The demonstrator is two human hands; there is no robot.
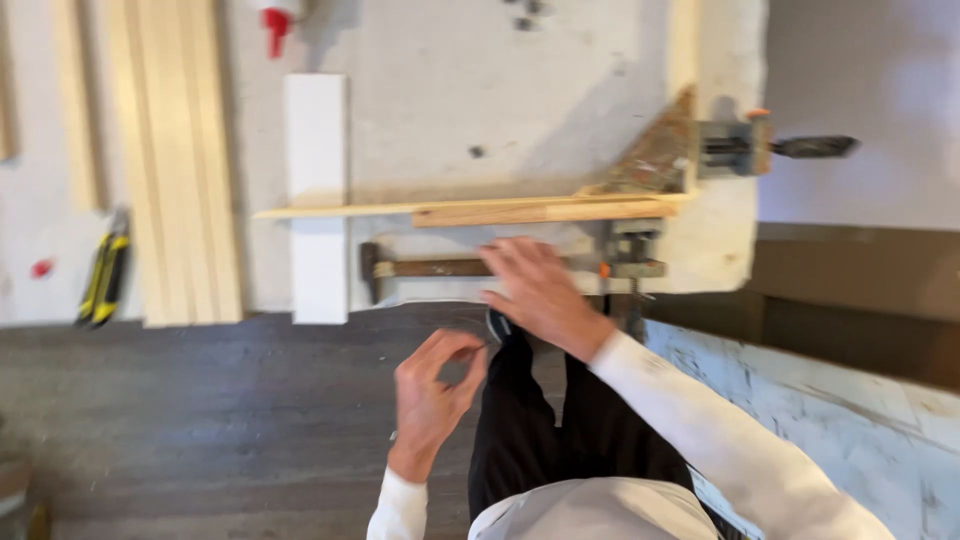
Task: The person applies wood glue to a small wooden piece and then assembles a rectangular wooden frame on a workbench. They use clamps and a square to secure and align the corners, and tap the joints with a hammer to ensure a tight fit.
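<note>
My right hand [540, 292] reaches over the front edge of a white workbench [520, 90], fingers spread, nothing in it. It hovers at the wooden handle of a hammer [425, 268] lying along that edge. My left hand [435, 388] is lower, over the dark floor, thumb and forefinger pinched together; motion blur hides whether something small sits between them. Just beyond the hammer, two thin wooden strips [470, 209] lie across the bench and meet a corner clamp [655, 165] at the right.
A bar clamp [745, 146] grips the bench's right edge. A white block [317, 200], long pale boards [180, 160], a yellow-and-black utility knife [105, 270] and a red-capped bottle [275, 20] lie to the left. A white painted board [850, 420] leans at lower right.
</note>
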